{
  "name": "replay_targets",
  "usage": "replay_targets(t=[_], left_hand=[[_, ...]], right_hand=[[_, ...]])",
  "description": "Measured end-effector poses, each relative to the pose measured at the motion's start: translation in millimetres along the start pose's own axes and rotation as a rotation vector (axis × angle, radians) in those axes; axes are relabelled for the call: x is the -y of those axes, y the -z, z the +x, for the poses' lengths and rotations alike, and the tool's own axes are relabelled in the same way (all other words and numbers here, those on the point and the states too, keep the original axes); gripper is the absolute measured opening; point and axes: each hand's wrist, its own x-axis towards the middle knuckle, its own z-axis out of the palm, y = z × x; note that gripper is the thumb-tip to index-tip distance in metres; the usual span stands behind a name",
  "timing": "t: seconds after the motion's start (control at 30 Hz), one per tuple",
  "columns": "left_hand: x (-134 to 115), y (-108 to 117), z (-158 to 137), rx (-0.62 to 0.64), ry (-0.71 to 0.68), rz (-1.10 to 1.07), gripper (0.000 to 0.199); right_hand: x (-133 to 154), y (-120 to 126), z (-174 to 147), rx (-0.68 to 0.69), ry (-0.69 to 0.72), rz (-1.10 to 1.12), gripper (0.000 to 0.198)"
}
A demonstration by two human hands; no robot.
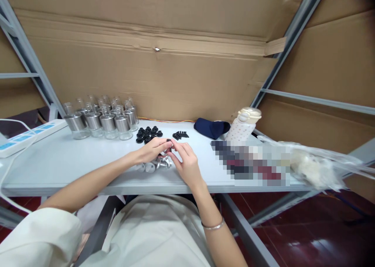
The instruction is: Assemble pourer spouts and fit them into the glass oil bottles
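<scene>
My left hand [152,150] and my right hand [186,161] meet over the middle of the table, fingers closed in a pinch. Between their fingertips is a small black part [169,141], mostly hidden by the fingers. Under and beside the hands lie several silver metal pieces with round discs [150,167], partly covered by the left hand. Just beyond the left hand sits a cluster of round black stoppers [147,133]. To its right, a row of small black tapered pieces [180,135] lies on the table.
Several glass bottles with metal sleeves [108,124] stand at the back left. A white power strip [29,136] lies at the far left. On the right are a dark blue cloth item [211,128], a cream dotted flask [243,126], a blurred-out patch and clear plastic bags [316,167].
</scene>
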Motion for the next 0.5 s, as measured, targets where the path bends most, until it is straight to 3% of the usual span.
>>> replay_targets(t=[0.1,0.23,0.5], left_hand=[[3.4,0.7,-0.3,0.019,0.053,-0.067,0.046],[2.6,1.1,-0.2,0.027,0.004,-0.115,0.044],[-11.8,-1.6,1.3,0.042,-0.054,-0.19,0.044]], right_hand=[[-0.4,-0.9,0.1,0.034,0.003,0.017,0.052],[1.3,-1.9,0.1,0.051,0.011,0.023,0.052],[10.7,-0.5,2.6,-0.03,0.055,-0.093,0.051]])
